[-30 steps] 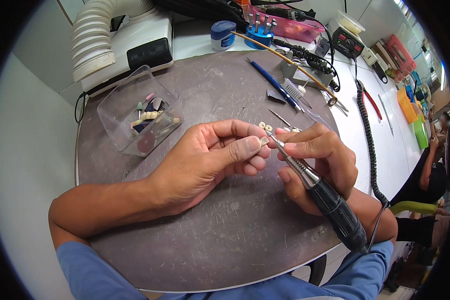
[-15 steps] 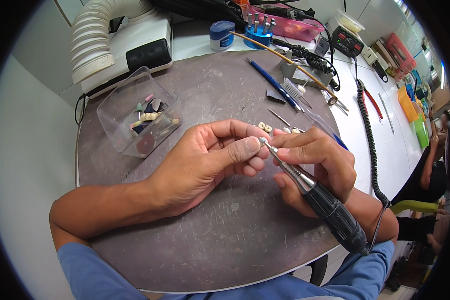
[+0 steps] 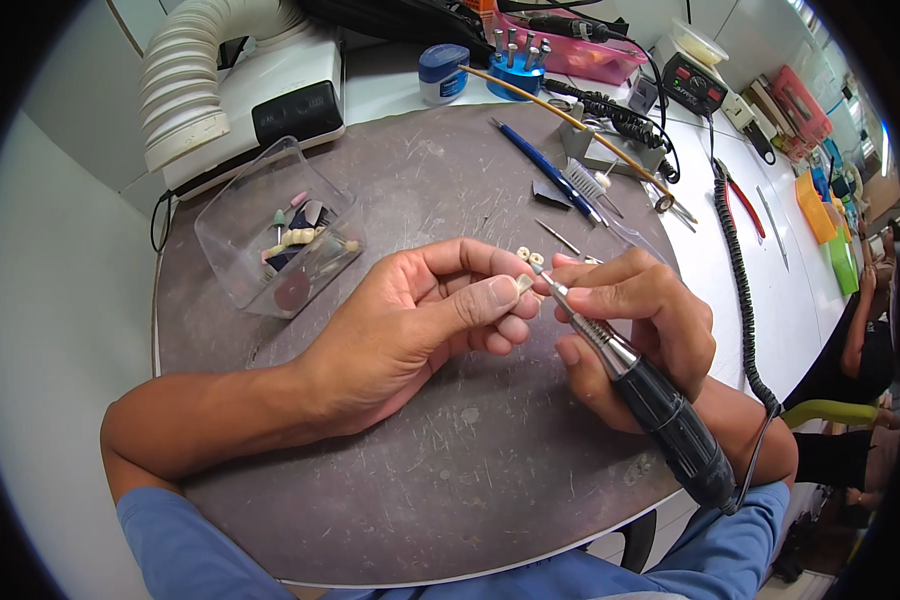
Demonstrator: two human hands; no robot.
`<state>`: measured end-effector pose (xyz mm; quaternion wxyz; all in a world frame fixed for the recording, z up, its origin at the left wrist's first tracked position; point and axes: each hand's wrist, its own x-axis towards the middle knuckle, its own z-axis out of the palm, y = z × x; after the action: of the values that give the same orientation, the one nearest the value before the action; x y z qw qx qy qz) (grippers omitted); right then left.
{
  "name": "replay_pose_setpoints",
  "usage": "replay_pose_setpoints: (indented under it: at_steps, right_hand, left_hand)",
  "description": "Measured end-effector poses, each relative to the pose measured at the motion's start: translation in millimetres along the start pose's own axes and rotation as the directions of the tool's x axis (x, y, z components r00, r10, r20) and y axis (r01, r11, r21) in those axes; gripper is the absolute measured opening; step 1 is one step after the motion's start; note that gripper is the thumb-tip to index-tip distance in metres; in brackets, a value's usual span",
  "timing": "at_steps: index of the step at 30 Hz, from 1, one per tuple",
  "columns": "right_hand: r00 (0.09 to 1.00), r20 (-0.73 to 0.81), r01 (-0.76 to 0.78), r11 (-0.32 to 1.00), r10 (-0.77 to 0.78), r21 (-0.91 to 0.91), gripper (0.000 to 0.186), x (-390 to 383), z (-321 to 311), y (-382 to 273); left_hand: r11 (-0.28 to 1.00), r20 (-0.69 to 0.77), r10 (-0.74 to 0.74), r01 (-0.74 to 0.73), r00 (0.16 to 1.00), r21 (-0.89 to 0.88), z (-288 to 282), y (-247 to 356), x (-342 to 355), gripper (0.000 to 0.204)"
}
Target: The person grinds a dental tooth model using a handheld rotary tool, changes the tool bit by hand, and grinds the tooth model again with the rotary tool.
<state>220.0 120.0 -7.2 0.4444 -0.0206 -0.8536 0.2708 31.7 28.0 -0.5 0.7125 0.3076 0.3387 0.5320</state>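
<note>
My left hand (image 3: 410,325) pinches a small cream dental crown (image 3: 524,283) between thumb and index finger, its other fingers curled. In my right hand (image 3: 665,315) is a black and silver rotary handpiece (image 3: 665,415), slanted with its nose up and left. Its small grey-blue bur (image 3: 537,267) is just above the crown; whether they touch is too small to tell. Right behind my fingertips, more cream crowns (image 3: 529,255) lie on the grey mat (image 3: 420,500). My right fingers partly hide other pieces there.
A clear plastic box (image 3: 240,265) with grinding tips and a tooth-coloured bridge stands at left, below a white hose (image 3: 185,95). Behind my hands lie a blue pen-like tool (image 3: 545,168), a brush (image 3: 583,182) and a long wooden stick (image 3: 560,110). A coiled cord (image 3: 740,260) runs down the right.
My right hand has shifted slightly right, and the bur has moved up off the crown's near face. More of the crown shows now. My left hand stays nearly still.
</note>
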Motion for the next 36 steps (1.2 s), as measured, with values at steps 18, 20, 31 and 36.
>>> replay_pose_setpoints:
  at_steps: [18,20,31,36]
  right_hand:
    - [0.999,0.05,0.005,1.0,-0.004,-0.016,0.028,0.1,-1.8,0.9]
    - [1.0,0.025,0.002,1.0,-0.002,-0.023,0.028,-0.3,-0.5,1.3]
    - [1.0,0.002,0.002,1.0,-0.002,-0.007,0.029,0.3,-1.4,2.0]
    - [1.0,-0.001,0.006,1.0,-0.006,-0.001,0.029,0.3,-0.9,2.7]
  left_hand:
    - [0.999,-0.001,-0.01,0.01,1.0,0.033,-0.3,0.6,-0.1,0.027]
    - [1.0,-0.001,-0.009,0.009,1.0,0.017,-0.3,-0.3,-0.3,0.028]
    - [1.0,0.005,0.011,-0.011,1.0,0.011,0.4,-0.2,0.2,0.026]
    - [1.0,0.003,0.017,-0.017,1.0,0.011,-0.6,-0.7,1.0,0.026]
